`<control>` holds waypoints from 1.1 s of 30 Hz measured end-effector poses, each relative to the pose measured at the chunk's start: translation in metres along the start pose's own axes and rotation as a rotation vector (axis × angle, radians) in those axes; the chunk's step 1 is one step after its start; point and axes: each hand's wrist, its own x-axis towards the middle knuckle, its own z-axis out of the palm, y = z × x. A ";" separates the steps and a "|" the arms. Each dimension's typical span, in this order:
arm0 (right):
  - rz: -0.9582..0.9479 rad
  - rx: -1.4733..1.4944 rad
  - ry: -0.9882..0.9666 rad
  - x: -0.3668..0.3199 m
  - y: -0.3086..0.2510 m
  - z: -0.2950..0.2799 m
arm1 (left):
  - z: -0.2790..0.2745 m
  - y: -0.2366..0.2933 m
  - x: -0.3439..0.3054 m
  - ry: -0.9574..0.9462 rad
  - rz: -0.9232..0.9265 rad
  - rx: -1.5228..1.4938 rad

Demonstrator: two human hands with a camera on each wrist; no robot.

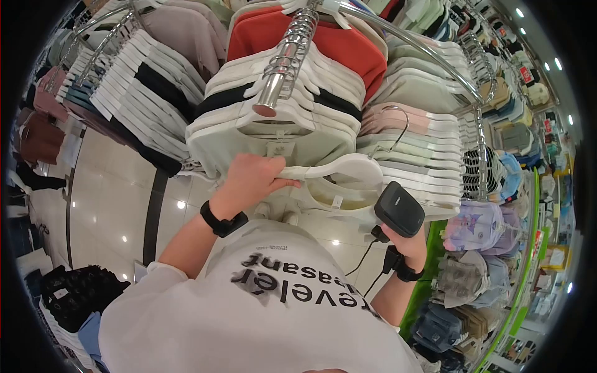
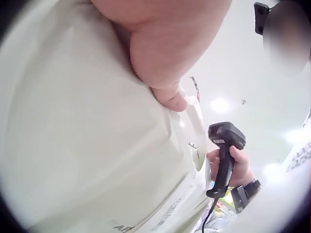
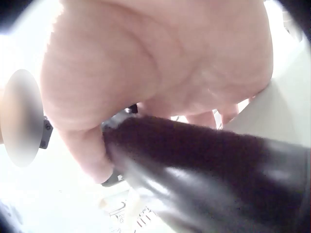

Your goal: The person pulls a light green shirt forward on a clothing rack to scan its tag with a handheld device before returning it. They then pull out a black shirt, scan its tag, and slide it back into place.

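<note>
Hanger crosswise, scanner upright, handle downward

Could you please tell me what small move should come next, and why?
Perhaps the right hand should aim its scanner at the white label in the pale garment: the scanner is close by, the left hand grips the hanger, and the label shows uncovered.

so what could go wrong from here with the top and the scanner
The free hook of the hanger may snag nearby clothes. The left hand grips near one end, so the top could tilt or slip off. The cable dangling from the scanner in the right hand might catch.
</note>
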 end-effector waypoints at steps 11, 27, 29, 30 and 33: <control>0.131 0.018 0.520 -0.039 -0.034 0.041 | -0.001 0.006 0.012 0.021 -0.215 -0.103; 0.083 0.305 0.431 -0.031 -0.035 0.091 | -0.017 0.005 0.046 0.082 -0.242 -0.021; 0.118 0.330 0.429 -0.029 -0.038 0.094 | -0.016 0.006 0.047 0.082 -0.238 -0.018; 0.107 0.308 0.415 -0.027 -0.038 0.094 | -0.016 0.006 0.047 0.082 -0.239 -0.015; 0.109 0.281 0.390 -0.026 -0.035 0.097 | -0.018 0.007 0.049 0.089 -0.228 -0.008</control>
